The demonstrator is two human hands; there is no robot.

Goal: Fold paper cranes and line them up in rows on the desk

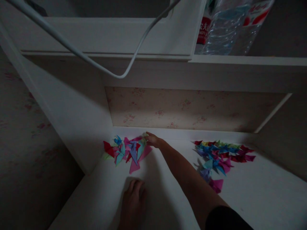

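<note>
A heap of folded paper cranes point(134, 151) in pink, red, blue, purple and pale green lies on the left of the white desk surface point(168, 188). At the heap's right upper edge, my right hand point(153, 140) reaches in with its fingers closed on a pale green paper crane point(145, 136). Whether that crane is lifted off the others I cannot tell. My left hand point(133, 196) rests on the desk nearer to me, below the heap, with its fingers curled in and nothing visible in them.
More paper cranes point(216, 156) are gathered in rows at the right. Overhead is a white shelf point(120, 38) with a hanging white cable point(120, 76) and plastic bottles point(225, 28). A side panel point(79, 121) bounds the left; flowered wallpaper point(168, 108) shows at the back.
</note>
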